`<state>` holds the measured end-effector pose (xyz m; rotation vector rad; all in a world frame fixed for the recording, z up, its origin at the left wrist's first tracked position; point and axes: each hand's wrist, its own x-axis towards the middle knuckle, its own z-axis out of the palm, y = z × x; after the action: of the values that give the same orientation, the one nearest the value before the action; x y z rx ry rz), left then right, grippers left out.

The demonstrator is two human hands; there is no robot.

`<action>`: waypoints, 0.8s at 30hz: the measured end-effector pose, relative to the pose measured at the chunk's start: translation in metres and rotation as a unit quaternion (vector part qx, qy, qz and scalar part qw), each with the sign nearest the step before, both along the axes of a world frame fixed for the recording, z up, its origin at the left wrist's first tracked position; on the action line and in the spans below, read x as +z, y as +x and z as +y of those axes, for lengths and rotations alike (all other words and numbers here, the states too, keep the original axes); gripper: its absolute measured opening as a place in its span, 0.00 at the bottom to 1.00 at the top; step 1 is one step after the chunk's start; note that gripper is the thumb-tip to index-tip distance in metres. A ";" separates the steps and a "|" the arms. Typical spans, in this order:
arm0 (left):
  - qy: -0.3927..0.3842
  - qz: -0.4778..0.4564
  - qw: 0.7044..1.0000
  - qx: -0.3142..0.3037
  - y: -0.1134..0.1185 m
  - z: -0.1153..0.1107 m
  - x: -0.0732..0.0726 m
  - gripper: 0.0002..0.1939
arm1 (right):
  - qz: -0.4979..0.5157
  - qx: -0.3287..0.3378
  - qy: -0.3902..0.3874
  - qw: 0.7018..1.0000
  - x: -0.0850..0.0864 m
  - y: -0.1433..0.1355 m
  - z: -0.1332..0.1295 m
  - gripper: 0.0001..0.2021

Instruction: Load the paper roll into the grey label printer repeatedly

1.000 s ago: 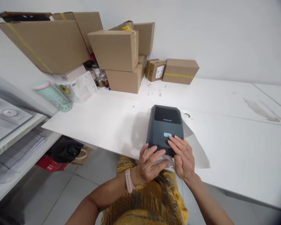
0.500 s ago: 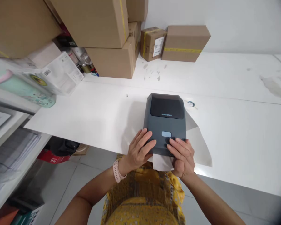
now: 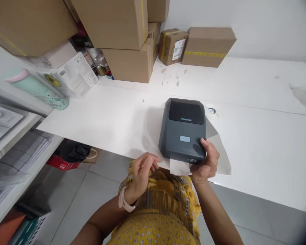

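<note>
A dark grey label printer (image 3: 185, 149) rests near the desk's front edge, with a black window on top and a light blue button. White paper (image 3: 180, 167) sticks out of its front. My right hand (image 3: 209, 160) grips the printer's right front corner, one fingertip on the upper edge and the rest along the side. To the left of the printer, my left hand (image 3: 142, 172) hovers apart from it by the desk edge. Its fingers are loosely bent and hold nothing.
A sheet of paper (image 3: 223, 156) lies partly under the printer's right side. Cardboard boxes (image 3: 127, 64) are stacked at the back left, and two smaller ones stand by the wall. A mint bottle (image 3: 40, 90) stands at the left, above shelves with papers (image 3: 22, 153).
My left hand has come off the printer's front left and drawn back toward me. My right hand has shifted from the printer's top to its right side. The view has turned slightly.
</note>
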<state>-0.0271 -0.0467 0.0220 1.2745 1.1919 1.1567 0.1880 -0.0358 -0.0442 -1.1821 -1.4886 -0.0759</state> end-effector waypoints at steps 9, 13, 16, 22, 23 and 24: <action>-0.230 -0.054 0.953 -0.192 0.049 0.001 0.009 0.34 | -0.001 -0.011 0.093 0.996 0.018 -0.006 0.007 0.26; -0.262 -0.080 0.945 -0.178 0.050 -0.007 -0.001 0.34 | -0.001 -0.001 0.103 0.995 0.022 -0.006 0.007 0.25; -0.237 -0.070 0.953 -0.173 0.049 -0.010 -0.009 0.33 | -0.030 -0.032 0.058 0.997 0.032 -0.007 0.004 0.24; -0.172 -0.014 0.970 -0.172 0.044 -0.006 -0.017 0.31 | -0.181 -0.074 -0.058 0.979 0.078 -0.009 -0.004 0.18; -0.167 -0.006 0.971 -0.173 0.043 -0.006 -0.017 0.30 | -0.213 -0.083 -0.067 0.971 0.086 -0.009 -0.003 0.17; -0.154 0.007 0.973 -0.171 0.042 -0.008 -0.017 0.30 | -0.239 -0.086 -0.072 0.965 0.092 -0.009 -0.001 0.15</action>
<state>0.0151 -0.0544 0.0045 1.1912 1.0602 0.6837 0.1786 -0.0370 0.0479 -1.4811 -1.8274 -0.4016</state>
